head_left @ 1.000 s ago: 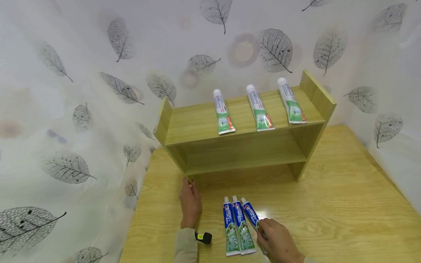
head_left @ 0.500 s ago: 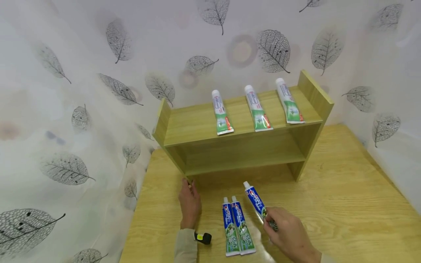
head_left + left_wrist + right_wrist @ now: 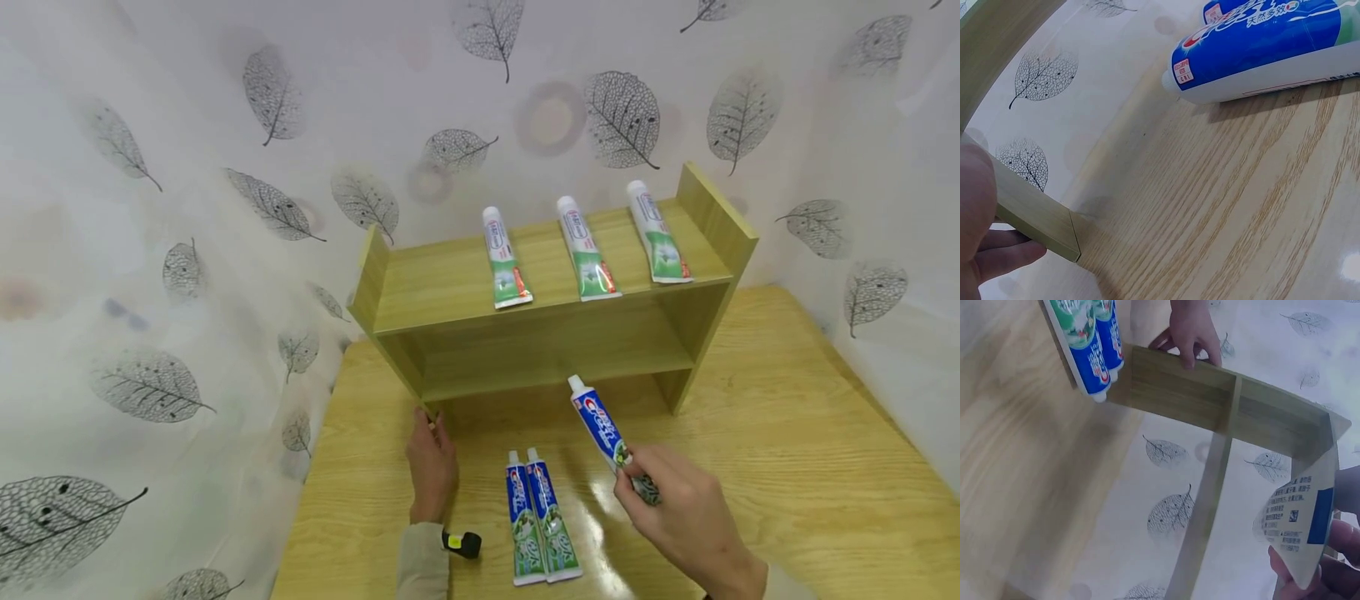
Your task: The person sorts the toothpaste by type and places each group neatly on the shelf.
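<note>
Against leaf-printed walls (image 3: 360, 100), the right hand (image 3: 682, 506) pinches a toothpaste tube (image 3: 602, 425) above the table (image 3: 787, 458) before a shelf (image 3: 435, 283), while the left hand (image 3: 432, 471), nearer the table's left edge, grips the shelf's side panel (image 3: 1038, 215).

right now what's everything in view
table: 1, light wood, head view's lower half
shelf: 1, pale wood, on the table
backdrop: 1, pale with dark leaves, behind the shelf
white tubes: 3, white/green, atop the shelf
blue tubes: 2, blue/green, side by side on the table
held tube: 1, blue/green, above the table
wrist device: 1, black/yellow, bottom centre
sleeves: 2, beige, bottom edge
left hand: 1, bare, gripping shelf's left end
right hand: 1, bare, gripping held tube
</note>
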A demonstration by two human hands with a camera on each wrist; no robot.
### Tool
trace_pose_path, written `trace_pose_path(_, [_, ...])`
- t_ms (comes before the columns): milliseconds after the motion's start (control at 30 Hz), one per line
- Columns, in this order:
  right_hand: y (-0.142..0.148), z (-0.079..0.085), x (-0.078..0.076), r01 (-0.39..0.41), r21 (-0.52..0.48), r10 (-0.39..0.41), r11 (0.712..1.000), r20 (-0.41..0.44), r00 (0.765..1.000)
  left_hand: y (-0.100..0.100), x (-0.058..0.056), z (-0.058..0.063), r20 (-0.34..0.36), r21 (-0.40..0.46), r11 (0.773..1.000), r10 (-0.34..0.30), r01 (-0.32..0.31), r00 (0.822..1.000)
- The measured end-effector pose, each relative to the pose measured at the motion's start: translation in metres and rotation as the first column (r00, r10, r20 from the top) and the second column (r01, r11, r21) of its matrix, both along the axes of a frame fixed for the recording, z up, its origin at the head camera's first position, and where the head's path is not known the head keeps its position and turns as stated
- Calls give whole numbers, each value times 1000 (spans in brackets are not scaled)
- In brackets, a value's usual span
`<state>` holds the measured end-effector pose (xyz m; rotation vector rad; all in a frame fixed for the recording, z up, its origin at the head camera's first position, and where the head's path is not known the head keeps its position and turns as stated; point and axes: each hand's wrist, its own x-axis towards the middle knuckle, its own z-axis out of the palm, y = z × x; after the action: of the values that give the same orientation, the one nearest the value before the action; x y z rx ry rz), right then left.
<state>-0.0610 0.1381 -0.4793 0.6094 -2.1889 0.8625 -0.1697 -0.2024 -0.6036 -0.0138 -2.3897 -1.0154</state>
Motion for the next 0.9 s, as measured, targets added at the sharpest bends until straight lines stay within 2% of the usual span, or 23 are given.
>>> trace_pose_path(133, [6,8,-7,17,-5,-17,1000,-59,998,-1,2,0,-7,-10,1000,12,-12,1000])
trace_pose_path(367, [23,24,-33,126,32,-125,992,-18,992,-1,0,2,-19,-23,999,21,-21,1000])
trace_pose_path(500, [29,30,-53,182,63,-180,981,-35,983,0,-1,3,-5,-11,1000,13,-13,1000])
trace_pose_path(667, [32,30,-76,223,76,-221,972,-35,975,1,1,5,15,-18,1000,13,-13,1000])
trace_pose_path(900, [32,23,-106,257,60,-258,965,11,966,2,2,8,16,-2,1000,11,-11,1000])
